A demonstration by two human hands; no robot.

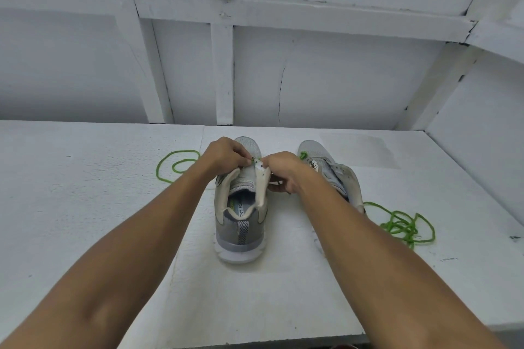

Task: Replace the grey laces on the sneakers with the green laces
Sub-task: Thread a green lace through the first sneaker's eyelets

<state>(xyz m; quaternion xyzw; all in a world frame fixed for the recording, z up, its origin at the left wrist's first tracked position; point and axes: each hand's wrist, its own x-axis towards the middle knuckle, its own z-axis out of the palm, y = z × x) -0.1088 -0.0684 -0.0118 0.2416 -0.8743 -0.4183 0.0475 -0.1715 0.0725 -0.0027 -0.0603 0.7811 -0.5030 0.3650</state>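
Two hands meet over the near sneaker [241, 224]: left hand [224, 156] pinches the green lace [184, 162] at an eyelet, right hand [283, 170] grips the eyelet flap [261, 178]

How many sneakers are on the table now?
2. The middle sneaker stands heel toward the camera; the left hand pinches a green lace at its eyelets, the right hand grips its flap. The second sneaker sits beside it, partly behind the right forearm.
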